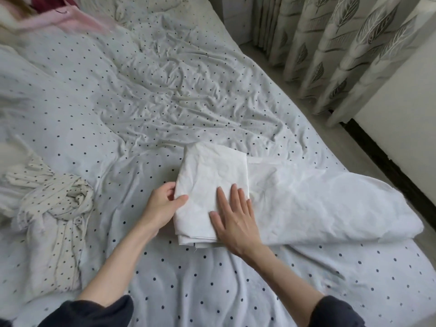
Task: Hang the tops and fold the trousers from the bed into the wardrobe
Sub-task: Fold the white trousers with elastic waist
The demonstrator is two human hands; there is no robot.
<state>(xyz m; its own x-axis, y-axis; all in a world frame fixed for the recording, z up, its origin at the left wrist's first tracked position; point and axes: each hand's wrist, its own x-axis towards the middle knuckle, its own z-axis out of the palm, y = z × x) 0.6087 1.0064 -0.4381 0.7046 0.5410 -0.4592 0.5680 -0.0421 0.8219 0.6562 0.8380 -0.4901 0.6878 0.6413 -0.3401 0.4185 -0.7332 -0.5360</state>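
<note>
White trousers [295, 199] lie across the near right part of the bed [141, 102], with their left end folded over into a thick rectangle [207, 175]. My left hand [162, 205] grips the left edge of that folded part, thumb on top. My right hand [232, 214] lies flat on the fold with straight fingers, pressing it down. The rest of the trousers stretches to the right, reaching the bed's edge.
A crumpled cream dotted garment [54, 204] lies at the left of the bed. Pink [80, 20] and dark red clothes sit at the far top left. Leaf-patterned curtains [342, 50] and a white wall stand to the right, beyond a strip of floor.
</note>
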